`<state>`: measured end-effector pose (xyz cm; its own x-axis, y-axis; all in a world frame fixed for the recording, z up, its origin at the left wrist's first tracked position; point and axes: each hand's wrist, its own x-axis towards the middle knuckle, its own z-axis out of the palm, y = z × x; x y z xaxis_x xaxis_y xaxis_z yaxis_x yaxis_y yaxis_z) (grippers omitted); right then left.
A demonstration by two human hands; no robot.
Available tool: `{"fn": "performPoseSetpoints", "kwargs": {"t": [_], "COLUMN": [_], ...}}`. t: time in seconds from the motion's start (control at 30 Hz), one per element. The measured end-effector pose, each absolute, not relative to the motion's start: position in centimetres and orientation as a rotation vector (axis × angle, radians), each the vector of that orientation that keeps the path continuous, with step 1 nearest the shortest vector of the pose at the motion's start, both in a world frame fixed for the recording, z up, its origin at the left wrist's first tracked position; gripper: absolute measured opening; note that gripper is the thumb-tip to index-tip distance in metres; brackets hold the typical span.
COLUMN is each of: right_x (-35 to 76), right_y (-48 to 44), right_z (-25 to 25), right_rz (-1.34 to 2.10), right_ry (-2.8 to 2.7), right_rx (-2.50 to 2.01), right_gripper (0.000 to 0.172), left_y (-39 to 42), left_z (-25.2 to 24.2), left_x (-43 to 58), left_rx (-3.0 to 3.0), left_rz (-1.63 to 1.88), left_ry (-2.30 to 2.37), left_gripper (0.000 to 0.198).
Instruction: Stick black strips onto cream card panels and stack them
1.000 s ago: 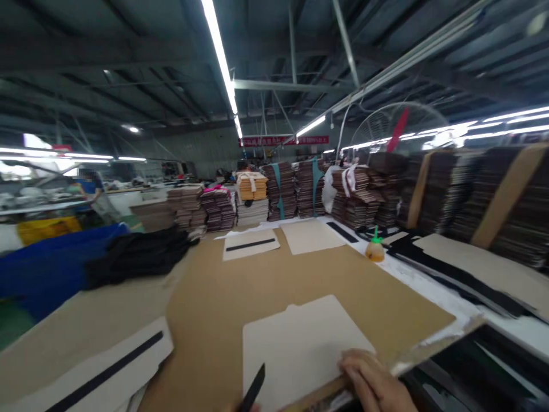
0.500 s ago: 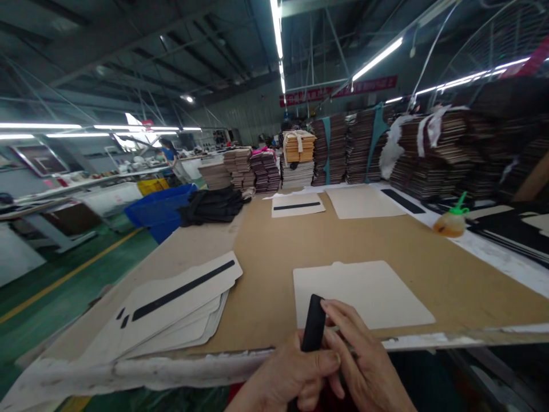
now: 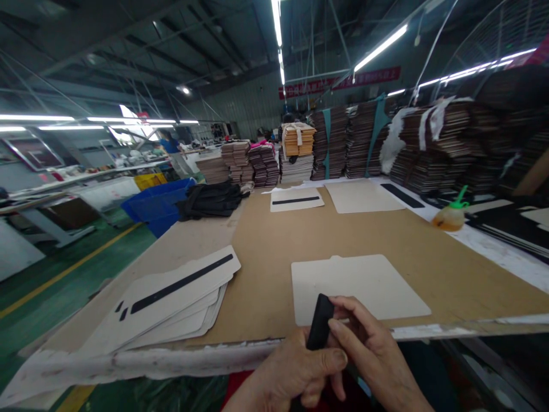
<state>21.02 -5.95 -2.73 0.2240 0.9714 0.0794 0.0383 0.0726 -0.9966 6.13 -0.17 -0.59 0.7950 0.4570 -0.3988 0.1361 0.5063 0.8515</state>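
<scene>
Hiding black strip's [image 3: 319, 327] lower end, hands [image 3: 330, 366] overlapping

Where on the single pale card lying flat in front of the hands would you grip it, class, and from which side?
Grip the pale card at its near edge, coming from the table's front edge: it lies flat, and that edge sits closest to both hands. Both the left hand and right hand hold a black strip.

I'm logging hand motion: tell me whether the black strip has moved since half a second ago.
Barely. The black strip remains pinched in both hands, its tip overlapping the near edge of the pale card as before.
</scene>
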Motion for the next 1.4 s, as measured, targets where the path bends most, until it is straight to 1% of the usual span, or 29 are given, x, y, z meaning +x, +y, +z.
{"fn": "performPoseSetpoints", "kwargs": {"t": [0.1,0.2,0.27,0.33,0.4,0.47,0.6,0.73,0.8,0.97,1.17,1.33,1.4], "right_x": [21.2,21.5,21.8,22.2,22.5,22.8,22.9,22.8,22.8,22.6,22.3,22.4,22.5], "right_y": [-6.1,-6.1,-6.1,-6.1,-6.1,-6.0,-5.8,-5.9,-6.0,-6.3,-6.1,-6.3,-6.5], "right_z": [-3.2,-3.3,-3.1,-2.9,-2.6,-2.6,-3.0,-3.7,-3.9,-3.9,-3.7,-4.0,-4.0], "right_rz": [0.911,0.722,0.664,0.687,0.673,0.576,0.352,0.036,-0.052,-0.139,-0.22,-0.179,-0.125], "right_ry": [-1.029,-0.995,-0.994,-1.016,-1.084,-1.197,-1.377,-1.48,-1.507,-1.497,-1.587,-1.617,-1.616], "right_rx": [-1.221,-1.217,-1.232,-1.257,-1.285,-1.303,-1.326,-1.332,-1.325,-1.287,-1.247,-1.211,-1.203], "right_gripper": [0.031,0.02,0.022,0.025,0.02,0.014,0.02,0.026,0.03,0.03,0.038,0.037,0.035], "left_y": [-0.2,-0.1,0.0,0.1,0.1,0.0,-0.2,-0.3,-0.3,-0.3,-0.1,0.0,0.0], "left_z": [-0.5,-0.2,-0.3,-0.7,-1.1,-1.3,-1.1,-1.3,-1.6,-1.7,-2.2,-2.9,-2.9], "left_x": [6.4,6.5,6.5,6.4,6.4,6.5,6.8,7.0,6.9,6.7,6.8,6.7,6.8], "left_rx": [0.998,0.943,0.912,0.897,0.9,0.908,0.905,0.858,0.816,0.737,0.727,0.697,0.689], "left_rz": [0.254,0.283,0.285,0.281,0.273,0.263,0.243,0.248,0.257,0.256,0.126,0.116,0.121], "left_ry": [0.666,0.646,0.602,0.574,0.575,0.59,0.58,0.543,0.52,0.518,0.545,0.564,0.553], "left_gripper": [0.047,0.052,0.056,0.058,0.059,0.06,0.058,0.054,0.053,0.057,0.082,0.083,0.078]}}
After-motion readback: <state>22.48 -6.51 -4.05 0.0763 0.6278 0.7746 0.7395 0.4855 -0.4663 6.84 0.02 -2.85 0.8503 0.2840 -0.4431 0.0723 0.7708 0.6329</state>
